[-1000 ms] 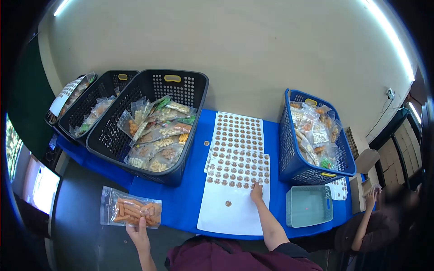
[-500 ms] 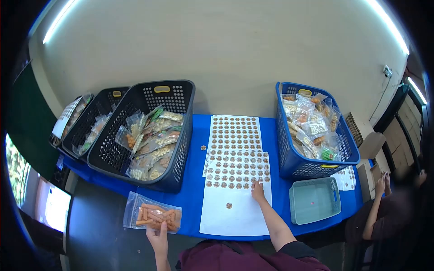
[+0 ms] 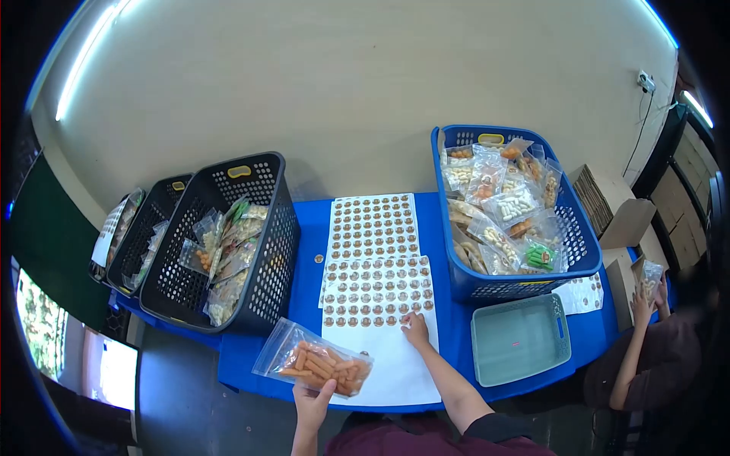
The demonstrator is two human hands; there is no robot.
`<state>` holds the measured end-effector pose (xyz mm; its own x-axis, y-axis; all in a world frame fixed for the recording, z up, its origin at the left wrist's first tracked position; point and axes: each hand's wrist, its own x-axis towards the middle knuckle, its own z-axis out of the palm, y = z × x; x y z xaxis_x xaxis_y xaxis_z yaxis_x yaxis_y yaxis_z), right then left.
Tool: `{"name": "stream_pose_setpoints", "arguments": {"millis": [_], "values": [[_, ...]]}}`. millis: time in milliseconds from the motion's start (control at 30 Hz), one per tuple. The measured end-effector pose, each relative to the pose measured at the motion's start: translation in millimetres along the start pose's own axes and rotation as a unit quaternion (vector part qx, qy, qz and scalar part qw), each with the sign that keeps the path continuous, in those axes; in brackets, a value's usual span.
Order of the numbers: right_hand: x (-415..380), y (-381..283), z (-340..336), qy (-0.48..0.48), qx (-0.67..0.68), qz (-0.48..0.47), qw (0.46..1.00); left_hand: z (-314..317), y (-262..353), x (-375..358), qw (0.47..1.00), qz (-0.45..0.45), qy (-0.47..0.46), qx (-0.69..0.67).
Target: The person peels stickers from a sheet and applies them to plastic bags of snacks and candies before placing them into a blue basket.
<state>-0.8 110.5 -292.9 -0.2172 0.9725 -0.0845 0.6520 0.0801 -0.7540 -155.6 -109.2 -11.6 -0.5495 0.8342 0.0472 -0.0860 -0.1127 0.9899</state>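
Observation:
My left hand grips the lower edge of a clear zip bag filled with orange-brown stick-shaped snacks. The bag is held tilted over the near left part of a white sticker sheet. Rows of round brown stickers cover the sheet's far half, and its near part is mostly bare. At the right end of the lowest sticker row, my right hand touches the sheet with fingers pinched together. Whatever is between those fingertips is too small to make out. One lone sticker shows partly beside the bag.
Dark baskets with snack bags stand left; a blue basket piled with bags stands right. In front of it sits a green tray. Another sticker sheet lies behind. At far right, a person's hands hold a clear bag.
My left hand has brought the snack bag rightward, over the sheet's edge. My right hand stays at the lowest sticker row. The view has shifted, and the other person's hands now show a bag.

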Motion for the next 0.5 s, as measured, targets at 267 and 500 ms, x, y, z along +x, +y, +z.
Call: {"name": "stream_pose_setpoints", "arguments": {"millis": [267,500], "values": [[-11,-4,8,0.109,0.047,-0.034,0.992,39,-8,-14,0.993,-0.01,0.105,-0.051],[-1,-5,-4,0.011,0.036,0.028,0.999,64,-27,-29,0.989,-0.021,0.13,-0.062]]}}
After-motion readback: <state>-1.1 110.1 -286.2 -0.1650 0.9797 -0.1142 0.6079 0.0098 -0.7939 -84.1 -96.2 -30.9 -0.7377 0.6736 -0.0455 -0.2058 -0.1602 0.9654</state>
